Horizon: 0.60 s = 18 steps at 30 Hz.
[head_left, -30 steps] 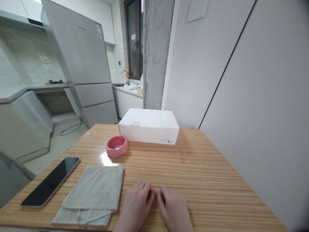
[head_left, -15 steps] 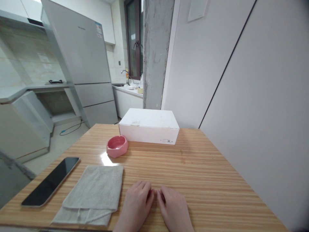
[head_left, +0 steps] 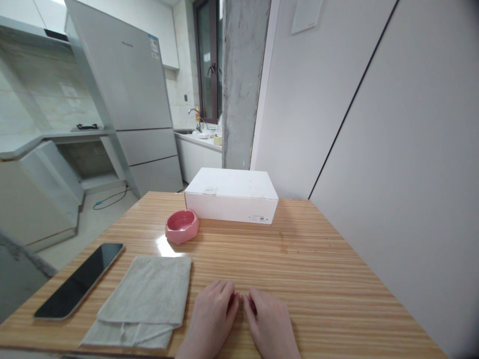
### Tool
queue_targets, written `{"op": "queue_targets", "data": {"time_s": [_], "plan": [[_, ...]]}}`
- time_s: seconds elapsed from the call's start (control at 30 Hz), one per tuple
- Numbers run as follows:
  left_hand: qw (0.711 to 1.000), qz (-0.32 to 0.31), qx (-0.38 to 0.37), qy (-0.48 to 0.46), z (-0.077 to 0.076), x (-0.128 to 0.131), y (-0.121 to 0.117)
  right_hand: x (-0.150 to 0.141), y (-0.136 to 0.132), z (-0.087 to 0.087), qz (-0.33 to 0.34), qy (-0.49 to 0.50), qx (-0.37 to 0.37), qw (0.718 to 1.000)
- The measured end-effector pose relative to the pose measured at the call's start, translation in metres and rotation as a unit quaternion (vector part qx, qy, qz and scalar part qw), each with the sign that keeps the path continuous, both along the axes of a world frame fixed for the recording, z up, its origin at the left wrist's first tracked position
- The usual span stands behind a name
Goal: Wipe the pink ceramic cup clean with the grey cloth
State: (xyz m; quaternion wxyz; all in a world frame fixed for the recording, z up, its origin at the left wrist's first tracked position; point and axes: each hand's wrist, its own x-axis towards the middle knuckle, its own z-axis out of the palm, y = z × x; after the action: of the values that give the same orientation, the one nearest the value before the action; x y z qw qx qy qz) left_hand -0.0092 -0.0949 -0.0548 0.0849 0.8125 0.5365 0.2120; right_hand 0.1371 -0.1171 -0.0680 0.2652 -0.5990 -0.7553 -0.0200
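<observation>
Wood-grained counter [head_left: 329, 284] supports left hand [head_left: 214, 311] and right hand [head_left: 268, 315], both loosely curled; palms hidden, I cannot tell if they hold anything.

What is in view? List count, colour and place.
table: 1, brown, front
cloth: 1, grey, left of hands
phone: 1, black, left of cloth
bowl: 1, pink, beyond cloth
box: 1, white, far table side
fridge: 1, silver, back left
counters: 2, white, left and back
cupboards: several, pale, background
tap: 1, silver, right of fridge
window: 1, brown-framed, behind tap
pillar: 1, grey, behind box
wall: 1, white, right
cable: 1, dark, floor, left
left hand: 1, bare, on table
right hand: 1, bare, on table
</observation>
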Motion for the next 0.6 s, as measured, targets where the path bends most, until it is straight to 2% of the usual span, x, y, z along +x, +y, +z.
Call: {"op": "queue_targets", "data": {"time_s": [0.6], "plan": [[1.000, -0.001, 0.003, -0.003, -0.0018, -0.0005, 0.0017, -0.0002, -0.0002, 0.0012, 0.002, 0.000, 0.025, 1.000]]}}
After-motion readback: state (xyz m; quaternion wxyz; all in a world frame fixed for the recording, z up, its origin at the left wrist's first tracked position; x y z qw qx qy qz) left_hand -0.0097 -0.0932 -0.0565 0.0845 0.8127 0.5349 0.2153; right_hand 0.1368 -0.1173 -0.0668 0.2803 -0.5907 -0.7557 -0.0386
